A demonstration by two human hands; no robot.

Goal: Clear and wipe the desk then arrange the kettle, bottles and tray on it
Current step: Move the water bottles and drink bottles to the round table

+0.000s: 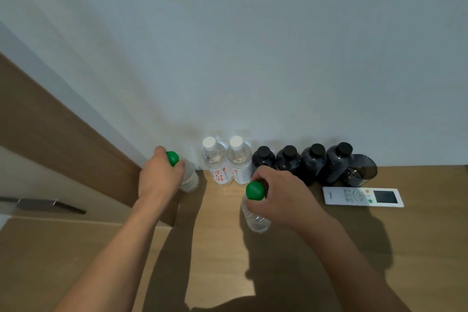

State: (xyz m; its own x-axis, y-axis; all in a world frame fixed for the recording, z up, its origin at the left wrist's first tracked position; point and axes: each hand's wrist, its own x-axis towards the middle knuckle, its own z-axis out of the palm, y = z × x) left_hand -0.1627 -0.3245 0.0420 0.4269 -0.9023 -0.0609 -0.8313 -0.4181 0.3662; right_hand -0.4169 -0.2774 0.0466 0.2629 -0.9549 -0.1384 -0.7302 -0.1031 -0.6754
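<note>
The bottle-arranging step is judged under way: one green-capped bottle [188, 177] is gripped by the left hand [159, 175] at the desk's [329, 261] back-left corner, another [254, 206] is gripped by the right hand [281, 194] nearer the front, and a placement beside the white-capped bottles [226, 164] seems called for next.

Hotel-like room: bottled waters [229, 162], remote [363, 197].

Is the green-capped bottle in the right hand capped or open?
Capped: the green cap sits on the bottle that the right hand grips.
</note>
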